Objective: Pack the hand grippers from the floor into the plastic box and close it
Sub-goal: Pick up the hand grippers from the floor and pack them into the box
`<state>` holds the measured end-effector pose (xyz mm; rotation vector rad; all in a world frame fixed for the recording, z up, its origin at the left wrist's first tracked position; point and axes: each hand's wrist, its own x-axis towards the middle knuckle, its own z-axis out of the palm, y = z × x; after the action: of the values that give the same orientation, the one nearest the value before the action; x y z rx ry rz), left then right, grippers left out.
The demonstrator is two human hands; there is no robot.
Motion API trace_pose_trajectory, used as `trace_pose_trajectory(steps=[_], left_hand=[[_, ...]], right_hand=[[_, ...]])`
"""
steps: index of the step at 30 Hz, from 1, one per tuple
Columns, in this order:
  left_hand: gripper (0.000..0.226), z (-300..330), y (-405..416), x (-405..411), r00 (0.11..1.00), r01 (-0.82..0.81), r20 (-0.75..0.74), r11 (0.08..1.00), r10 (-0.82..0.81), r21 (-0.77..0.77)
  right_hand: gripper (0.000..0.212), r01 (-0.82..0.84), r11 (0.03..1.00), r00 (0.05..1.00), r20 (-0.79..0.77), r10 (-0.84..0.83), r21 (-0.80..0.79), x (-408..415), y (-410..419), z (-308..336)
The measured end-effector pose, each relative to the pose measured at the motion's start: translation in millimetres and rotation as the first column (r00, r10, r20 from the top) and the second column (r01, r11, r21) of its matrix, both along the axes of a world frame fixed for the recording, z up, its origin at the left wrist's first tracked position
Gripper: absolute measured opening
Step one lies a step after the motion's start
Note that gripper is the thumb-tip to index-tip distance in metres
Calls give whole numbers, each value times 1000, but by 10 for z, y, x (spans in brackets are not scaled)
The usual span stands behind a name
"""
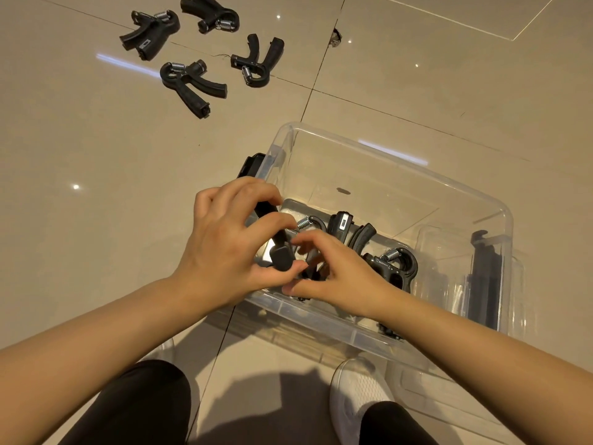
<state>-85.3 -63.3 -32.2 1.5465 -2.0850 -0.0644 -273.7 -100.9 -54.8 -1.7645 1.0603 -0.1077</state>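
Note:
A clear plastic box (398, 162) stands open on the tiled floor in front of me. Inside it lie several black hand grippers (393, 264) with steel springs, along the near wall. My left hand (227, 248) grips the handle of one black hand gripper (280, 255) over the box's near left corner. My right hand (333, 271) reaches in beside it, fingers curled on the same gripper's other handle. Several more hand grippers (192, 85) lie loose on the floor at the far left.
The box's clear lid (449, 393) lies on the floor at the near right, partly under the box. A black latch (253, 165) hangs at the box's left end and another (481, 252) at its right. My white shoe (356, 393) and dark trouser legs are below.

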Motion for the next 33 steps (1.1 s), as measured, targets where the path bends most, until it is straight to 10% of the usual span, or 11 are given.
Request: trace_pose_trajectory(steps=[14, 21, 33], left_hand=[[46, 0, -14, 20, 999, -37, 28, 999, 36, 31], [43, -5, -28, 19, 997, 10, 72, 1000, -9, -12], [42, -57, -42, 56, 970, -49, -220, 970, 103, 238]], right_hand=[[15, 459, 871, 887, 37, -460, -175, -317, -384, 321], [27, 154, 812, 967, -84, -242, -563, -344, -586, 457], [28, -326, 712, 924, -369, 101, -622, 81, -723, 316]])
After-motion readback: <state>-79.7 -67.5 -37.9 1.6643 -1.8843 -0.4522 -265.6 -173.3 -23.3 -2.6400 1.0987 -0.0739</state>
